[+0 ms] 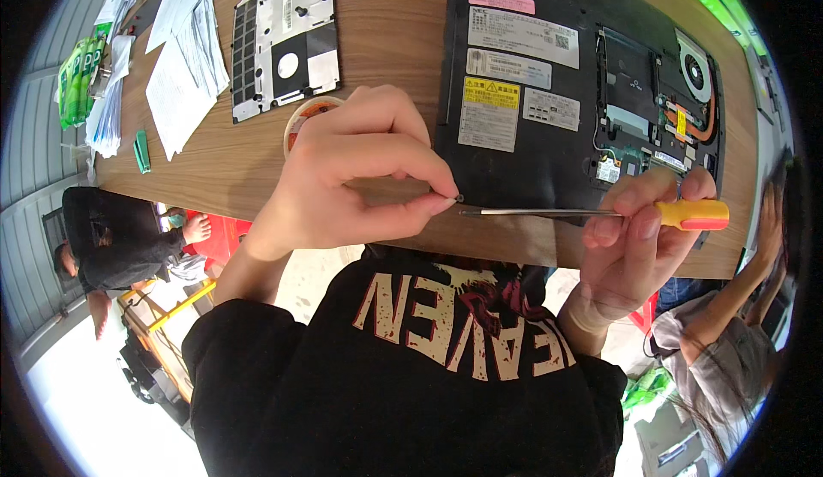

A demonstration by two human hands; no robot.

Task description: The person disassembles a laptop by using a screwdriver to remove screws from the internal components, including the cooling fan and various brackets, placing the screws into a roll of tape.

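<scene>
My left hand (pixel 351 173) is closed in a pinch, thumb and forefinger gripping a tiny dark screw (pixel 459 198) at their tips. In my right hand (pixel 630 254) is a screwdriver (pixel 699 216) with a yellow and red handle. Its thin metal shaft points left, and the tip ends just below the screw, seemingly a little apart from it. Beyond both hands a black laptop (pixel 531 164) lies bottom up on the table. On its right side the underside is uncovered, showing a round fan (pixel 693 70), a copper-coloured pipe and circuit parts.
A removed cover panel (pixel 300 57) rests on the wooden table (pixel 386 31), far left of the laptop. My left hand partly hides a round roll or tub (pixel 296 127). Papers (pixel 184 83) and green packets (pixel 79 78) lie further left. Other people sit at both sides.
</scene>
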